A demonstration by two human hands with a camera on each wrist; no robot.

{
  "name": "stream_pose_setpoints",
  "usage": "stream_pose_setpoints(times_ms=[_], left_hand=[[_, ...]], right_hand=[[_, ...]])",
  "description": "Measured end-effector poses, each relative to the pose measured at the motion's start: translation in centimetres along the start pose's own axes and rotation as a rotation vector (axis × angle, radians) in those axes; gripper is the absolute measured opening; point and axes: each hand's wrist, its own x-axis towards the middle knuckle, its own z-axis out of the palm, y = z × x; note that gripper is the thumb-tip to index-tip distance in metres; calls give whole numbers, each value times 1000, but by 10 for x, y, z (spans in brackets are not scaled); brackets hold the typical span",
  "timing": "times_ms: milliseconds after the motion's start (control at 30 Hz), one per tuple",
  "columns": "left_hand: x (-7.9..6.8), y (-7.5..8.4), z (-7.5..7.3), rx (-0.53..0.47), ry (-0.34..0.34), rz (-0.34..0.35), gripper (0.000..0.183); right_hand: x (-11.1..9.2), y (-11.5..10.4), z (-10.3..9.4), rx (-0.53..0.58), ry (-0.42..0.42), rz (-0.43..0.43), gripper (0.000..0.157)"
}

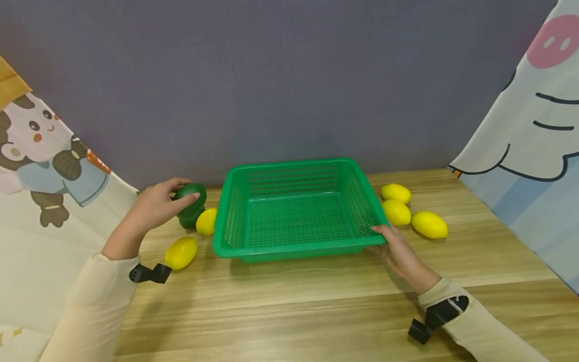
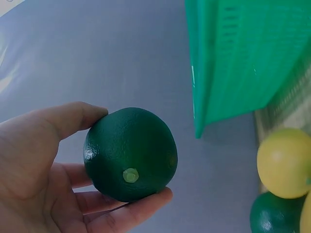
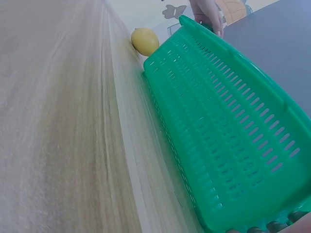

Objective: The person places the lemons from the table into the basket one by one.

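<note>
My left hand [image 1: 158, 203] holds a dark green lime [image 1: 187, 189] between thumb and fingers, left of the basket. In the left wrist view, the raised lime [image 2: 131, 150] shows its pale stem end. A second green lime [image 1: 190, 221] sits below it on the table, partly hidden, beside a lemon [image 1: 206, 221]. Another lemon [image 1: 181, 253] lies nearer to me. At the near right corner of the green plastic basket [image 1: 298, 216], my right hand [image 1: 400, 254] grips the rim, thumb on top and fingers beneath. Nothing lies in the basket.
Right of the basket, a lemon [image 1: 395, 193] lies at the back, with another lemon [image 1: 396, 211] and a third lemon [image 1: 429, 224] nearby. A grey wall [image 1: 289, 90] rises behind the wooden table [image 1: 294, 311]. Printed cloths hang at both sides.
</note>
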Motion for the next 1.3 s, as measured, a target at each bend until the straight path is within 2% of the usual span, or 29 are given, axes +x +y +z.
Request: stream_pose_setpoints(times_ms=[200, 533, 800, 1000, 1300], left_hand=[[7, 14, -2, -9, -26, 3, 63], [15, 33, -1, -54, -31, 19, 59], [23, 38, 2, -61, -42, 30, 59], [31, 46, 3, -93, -42, 41, 61], [41, 59, 8, -144, -30, 62, 60]], right_hand=[[0, 0, -1, -5, -3, -6, 30], [1, 0, -1, -27, -6, 4, 44], [1, 1, -2, -4, -2, 1, 35], [1, -1, -4, -33, -19, 4, 41], [1, 0, -1, -19, -7, 1, 38]])
